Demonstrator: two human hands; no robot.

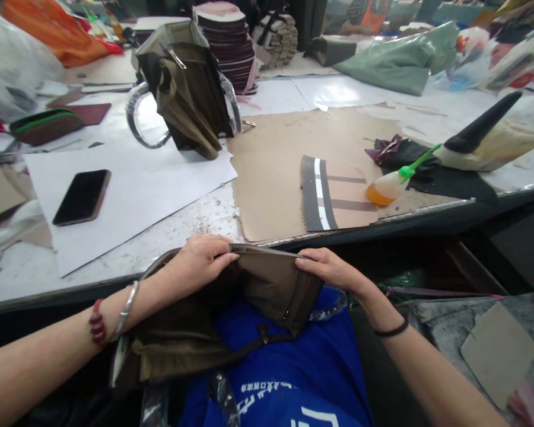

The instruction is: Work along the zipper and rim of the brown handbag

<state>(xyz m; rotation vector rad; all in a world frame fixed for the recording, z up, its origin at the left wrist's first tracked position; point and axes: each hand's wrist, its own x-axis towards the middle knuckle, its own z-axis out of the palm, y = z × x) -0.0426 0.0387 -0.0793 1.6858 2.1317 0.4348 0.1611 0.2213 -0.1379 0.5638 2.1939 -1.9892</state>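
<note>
Wears a blue garment [311, 362] beneath the brown bag [269, 279], gripping the bag's top edge with a nearly closed left hand [204, 256] and pinching it farther right with the right hand [329, 268]. Has, beyond the bag, a phone [82, 197] leftward and a bottle [385, 190] rightward.

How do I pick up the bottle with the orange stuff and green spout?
Probably best to wrap your right hand around the bottle by its rounded body, coming from the near side. The wide body sits toward you, while the thin green spout slants away to the right, so it looks like a poor handle.
</note>
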